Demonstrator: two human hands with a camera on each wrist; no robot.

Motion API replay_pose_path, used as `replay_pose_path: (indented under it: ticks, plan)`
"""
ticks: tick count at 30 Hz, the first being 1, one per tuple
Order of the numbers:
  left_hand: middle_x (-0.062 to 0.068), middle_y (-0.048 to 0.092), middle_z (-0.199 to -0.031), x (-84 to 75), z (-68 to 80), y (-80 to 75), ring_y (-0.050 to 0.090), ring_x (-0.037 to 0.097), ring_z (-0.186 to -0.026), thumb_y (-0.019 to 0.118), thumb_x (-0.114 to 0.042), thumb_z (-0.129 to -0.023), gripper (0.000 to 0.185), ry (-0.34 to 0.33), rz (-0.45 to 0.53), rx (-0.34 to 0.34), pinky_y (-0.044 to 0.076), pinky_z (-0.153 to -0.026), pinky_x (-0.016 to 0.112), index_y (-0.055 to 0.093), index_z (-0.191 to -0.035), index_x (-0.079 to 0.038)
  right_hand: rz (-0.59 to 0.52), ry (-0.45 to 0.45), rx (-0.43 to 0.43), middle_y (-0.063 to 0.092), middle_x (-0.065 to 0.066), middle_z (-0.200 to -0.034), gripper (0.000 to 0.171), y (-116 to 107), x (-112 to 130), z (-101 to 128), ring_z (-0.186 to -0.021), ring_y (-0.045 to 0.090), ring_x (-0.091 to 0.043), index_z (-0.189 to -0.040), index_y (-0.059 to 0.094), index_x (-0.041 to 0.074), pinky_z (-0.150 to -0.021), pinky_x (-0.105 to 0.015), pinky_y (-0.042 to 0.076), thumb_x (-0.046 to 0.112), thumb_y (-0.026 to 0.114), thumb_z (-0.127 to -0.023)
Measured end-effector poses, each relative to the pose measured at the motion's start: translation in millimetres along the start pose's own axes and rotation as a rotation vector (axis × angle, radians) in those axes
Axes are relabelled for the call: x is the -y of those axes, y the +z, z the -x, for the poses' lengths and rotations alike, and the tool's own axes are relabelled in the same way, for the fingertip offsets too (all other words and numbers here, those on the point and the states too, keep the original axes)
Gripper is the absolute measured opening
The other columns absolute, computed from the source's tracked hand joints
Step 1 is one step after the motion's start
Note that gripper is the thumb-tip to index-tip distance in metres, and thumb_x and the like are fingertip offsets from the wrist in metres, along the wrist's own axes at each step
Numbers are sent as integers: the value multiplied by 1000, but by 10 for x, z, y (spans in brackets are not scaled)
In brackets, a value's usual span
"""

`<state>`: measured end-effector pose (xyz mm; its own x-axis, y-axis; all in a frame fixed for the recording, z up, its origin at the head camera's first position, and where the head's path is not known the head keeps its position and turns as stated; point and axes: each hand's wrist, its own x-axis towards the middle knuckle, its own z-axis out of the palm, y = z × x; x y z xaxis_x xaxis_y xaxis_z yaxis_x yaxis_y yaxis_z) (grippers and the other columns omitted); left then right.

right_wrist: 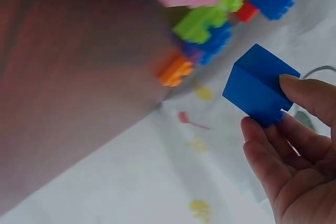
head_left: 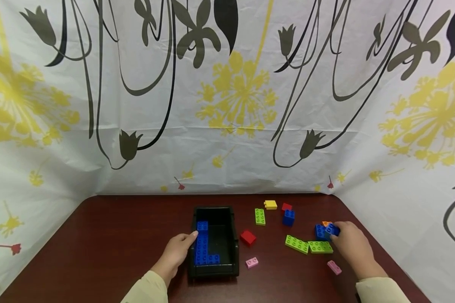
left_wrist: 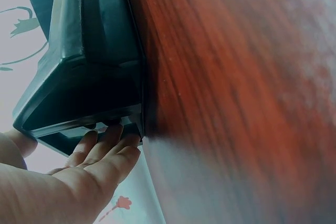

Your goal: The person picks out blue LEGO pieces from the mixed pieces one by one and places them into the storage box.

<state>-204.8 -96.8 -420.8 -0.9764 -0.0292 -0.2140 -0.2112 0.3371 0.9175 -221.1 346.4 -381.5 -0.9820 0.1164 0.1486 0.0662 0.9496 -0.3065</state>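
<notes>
Filling the upper two-thirds of the head view: a white curtain (head_left: 227, 105) printed with yellow dandelion heads and dark stems. No writing, label or brand is readable on it or on anything else.

Dark red-brown table (head_left: 98, 244) across the bottom of the frame.

Black bin (head_left: 233, 240), lower centre, open top; blue bricks (head_left: 202, 246) lie in an L along its left inner wall and near edge.

Left hand (head_left: 176, 250) at the bin's left wall, thumb over the rim. Left wrist view: fingers (left_wrist: 105, 148) nearly straight, tips touching the bin's lower edge; not curled round it.

Right hand (head_left: 350, 244), lower right, pinches a blue brick (head_left: 332, 229) between thumb and fingertips. Right wrist view confirms: brick (right_wrist: 257, 85) clamped, thumb on top, fingers beneath, lifted clear of the table.

Loose bricks, right of the bin:
- two lime-green long bricks (head_left: 309, 245), end to end, just left of the right hand
- blue block (head_left: 320, 232) with an orange brick (head_left: 326, 224), touching the held brick's left side
- blue block (head_left: 288, 217), red piece behind it
- lime-green brick (head_left: 260, 216)
- red brick (head_left: 248, 237), just beside the bin
- yellow brick (head_left: 270, 204), farthest back
- pink brick (head_left: 252, 262); second pink brick (head_left: 334, 267) below the right hand.
</notes>
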Motion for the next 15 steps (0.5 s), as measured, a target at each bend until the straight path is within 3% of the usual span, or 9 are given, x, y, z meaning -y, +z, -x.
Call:
replay_pose_path:
  ticks: [11,15]
  plan:
    - [31,49,-133,-21,14,6,46,50,-121,46,-50,-99,70,5,-4,-14,43,-94,61,47,-134,11,-52,-149,-83,53,-33,-122,41,-93,505,155,-105,57,-48,-121,57,-12,-83,-58,50,7,70,-87]
    - [31,49,-133,-18,18,7,47,50,-121,46,-50,-99,69,5,-5,-17,42,-94,62,47,-133,11,-75,-208,-124,56,-30,-120,39,-103,738,237,-96,62,-40,-119,60,-10,-79,-53,53,6,72,-86]
